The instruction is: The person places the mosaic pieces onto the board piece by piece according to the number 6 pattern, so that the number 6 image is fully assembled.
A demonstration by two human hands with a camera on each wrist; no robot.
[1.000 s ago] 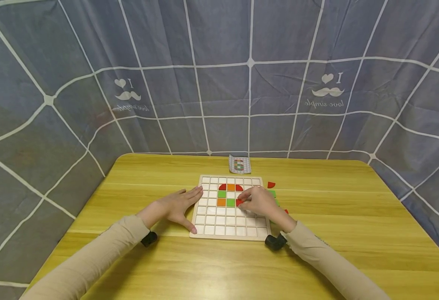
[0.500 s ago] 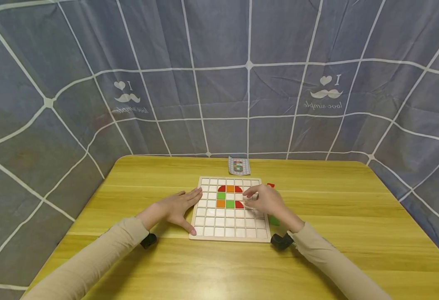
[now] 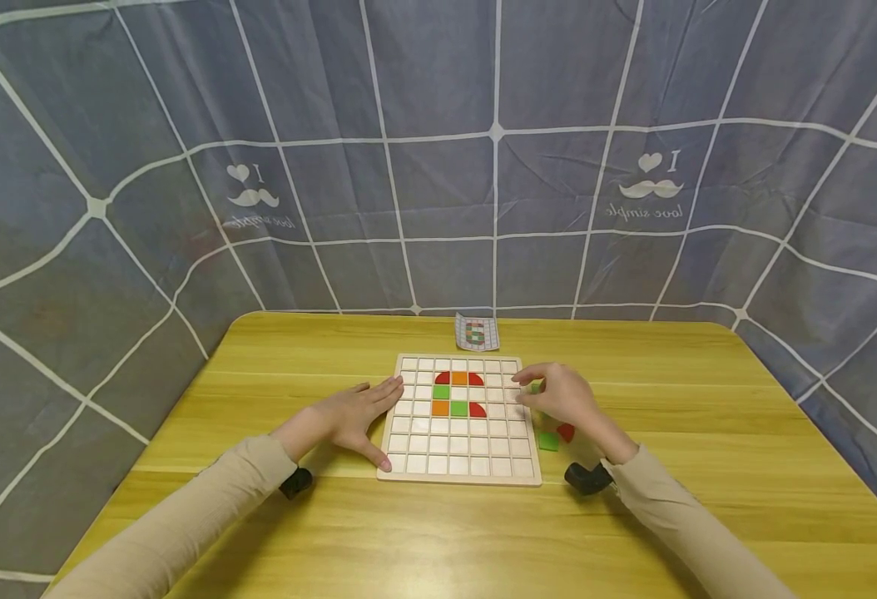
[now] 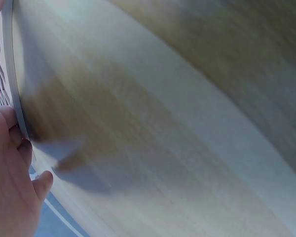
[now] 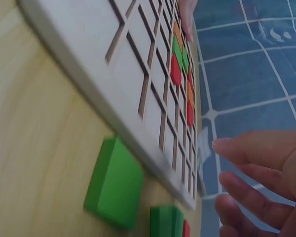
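Note:
A pale wooden grid board (image 3: 458,464) lies on the table with several coloured pieces in its cells: red quarter-rounds such as this red piece (image 3: 477,410), orange squares and green squares. Along the board's left edge my left hand (image 3: 352,418) rests with fingers spread, thumb at the near corner and fingertips at the rim. My right hand (image 3: 562,394) hovers over the right edge, thumb and fingers apart and nothing between them. Below it on the table are a green square block (image 5: 116,182), another green block (image 5: 165,219) and a red quarter-round (image 3: 567,433), partly covered by the hand.
A small printed card (image 3: 477,333) with a coloured grid pattern lies behind the board. A grey curtain (image 3: 438,183) with white lines surrounds the table's far side. The yellow wooden table (image 3: 671,399) extends to both sides. Black wrist mounts (image 3: 587,478) hang under the sleeves.
My right hand has let go of the red quarter-round, now seated in its cell, and moved right to the loose pieces beside the board. The left hand stays at the board's edge.

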